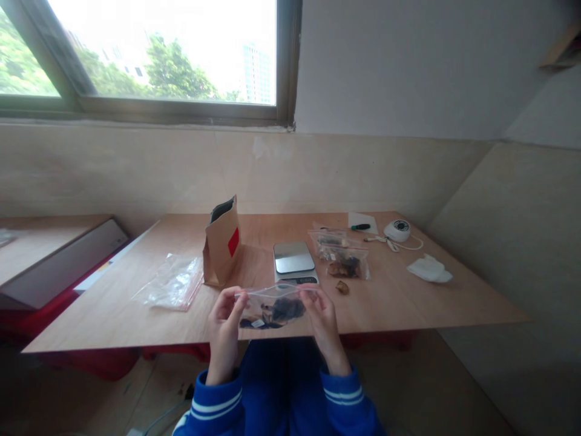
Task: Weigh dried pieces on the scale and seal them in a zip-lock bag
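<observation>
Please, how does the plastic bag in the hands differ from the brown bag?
The plastic bag is see-through, showing dark contents; the brown bag is opaque. The left hand and right hand hold the plastic bag; the brown bag stands on the table. The brown bag carries a red patch; the plastic bag shows none. Both are bags.
</observation>
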The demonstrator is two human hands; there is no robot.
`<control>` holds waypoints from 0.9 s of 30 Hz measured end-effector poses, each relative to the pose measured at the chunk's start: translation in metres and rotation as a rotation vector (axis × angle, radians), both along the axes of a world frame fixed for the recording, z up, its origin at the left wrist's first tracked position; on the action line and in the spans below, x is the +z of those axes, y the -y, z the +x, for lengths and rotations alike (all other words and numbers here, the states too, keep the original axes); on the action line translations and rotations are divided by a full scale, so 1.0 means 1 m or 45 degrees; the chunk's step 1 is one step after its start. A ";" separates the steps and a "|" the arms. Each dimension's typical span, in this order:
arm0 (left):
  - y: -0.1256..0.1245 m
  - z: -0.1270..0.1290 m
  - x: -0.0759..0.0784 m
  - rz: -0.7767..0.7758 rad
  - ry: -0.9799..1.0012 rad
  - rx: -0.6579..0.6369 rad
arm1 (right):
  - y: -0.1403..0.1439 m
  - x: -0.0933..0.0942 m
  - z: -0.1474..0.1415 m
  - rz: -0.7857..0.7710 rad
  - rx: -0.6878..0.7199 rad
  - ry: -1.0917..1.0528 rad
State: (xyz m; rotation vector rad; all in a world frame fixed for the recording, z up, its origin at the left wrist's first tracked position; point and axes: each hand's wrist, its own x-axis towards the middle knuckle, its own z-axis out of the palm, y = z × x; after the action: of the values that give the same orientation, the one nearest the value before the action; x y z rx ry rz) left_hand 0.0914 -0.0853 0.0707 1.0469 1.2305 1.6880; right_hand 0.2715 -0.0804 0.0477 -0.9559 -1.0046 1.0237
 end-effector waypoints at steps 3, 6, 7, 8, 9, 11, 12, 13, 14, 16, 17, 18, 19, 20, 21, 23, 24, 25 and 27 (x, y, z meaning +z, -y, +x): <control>0.001 0.002 0.002 -0.015 0.038 -0.012 | 0.000 0.001 -0.001 -0.005 -0.031 0.014; 0.001 0.003 0.001 -0.061 0.118 -0.139 | 0.000 0.001 -0.002 -0.008 -0.060 0.006; 0.001 0.003 0.000 -0.077 0.133 -0.188 | 0.000 0.001 -0.001 -0.008 -0.070 -0.004; 0.001 0.003 -0.001 -0.084 0.129 -0.225 | 0.000 0.000 0.000 -0.009 -0.079 -0.013; 0.001 0.003 -0.002 -0.080 0.104 -0.248 | 0.000 0.000 0.000 -0.010 -0.085 -0.018; 0.001 0.003 -0.002 -0.044 0.017 -0.249 | 0.000 0.000 0.003 -0.013 -0.093 -0.010; 0.001 0.003 -0.001 -0.023 -0.025 -0.238 | 0.000 0.001 0.004 -0.013 -0.099 0.001; 0.002 0.004 0.000 -0.009 -0.057 -0.225 | 0.001 0.001 0.004 -0.011 -0.103 0.011; 0.002 0.005 0.002 -0.001 -0.076 -0.209 | 0.001 0.001 0.005 -0.009 -0.106 0.019; 0.004 0.007 0.005 -0.002 -0.090 -0.183 | 0.002 0.002 0.006 -0.001 -0.104 0.035; 0.004 0.007 0.006 -0.002 -0.097 -0.174 | 0.002 0.003 0.007 0.001 -0.100 0.045; 0.005 0.007 0.006 0.001 -0.104 -0.167 | 0.002 0.003 0.007 0.001 -0.097 0.055; 0.005 0.007 0.005 0.005 -0.112 -0.160 | 0.003 0.004 0.008 0.000 -0.097 0.066; 0.006 0.006 0.004 0.010 -0.126 -0.152 | 0.003 0.004 0.008 -0.001 -0.103 0.076; 0.006 0.005 0.003 0.015 -0.146 -0.139 | 0.004 0.005 0.009 -0.001 -0.111 0.084; 0.006 0.002 -0.001 0.030 -0.194 -0.101 | 0.005 0.006 0.010 0.005 -0.129 0.091; 0.006 0.001 -0.002 0.034 -0.217 -0.083 | 0.005 0.007 0.010 0.009 -0.140 0.089; 0.006 0.000 -0.004 0.038 -0.234 -0.066 | 0.006 0.008 0.010 0.012 -0.151 0.084; 0.006 0.000 -0.005 0.037 -0.244 -0.037 | 0.006 0.010 0.011 0.007 -0.170 0.072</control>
State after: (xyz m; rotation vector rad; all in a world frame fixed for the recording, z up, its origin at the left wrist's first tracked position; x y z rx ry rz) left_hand 0.0912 -0.0911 0.0654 1.2622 1.3070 1.6170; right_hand 0.2821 -0.0868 0.0581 -1.0380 -0.9761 0.8871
